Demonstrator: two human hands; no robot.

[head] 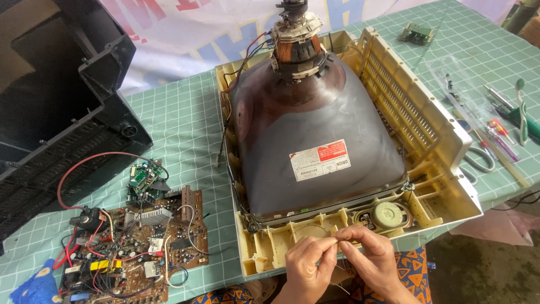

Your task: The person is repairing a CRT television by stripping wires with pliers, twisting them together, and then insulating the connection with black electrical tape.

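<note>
Both hands pinch a thin wire at the lower centre of the frame.

Left hand [308, 264] and right hand [368, 253] meet fingertip to fingertip, grasping the fine wire [338, 240] just in front of the cream casing [444, 141], near the round speaker [390, 214]. Wire likely light, limp, easily snapped; best held close to its end. Picture tube [315, 135] sits behind.

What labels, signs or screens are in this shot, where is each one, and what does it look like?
Sticker label: on the dark back of the picture tube, rectangular, white with a red patch at upper right.
Banner: hanging behind the table, pale with large blue and red lettering.
No lit screen shows; the tube lies face down in the cream casing.
</note>
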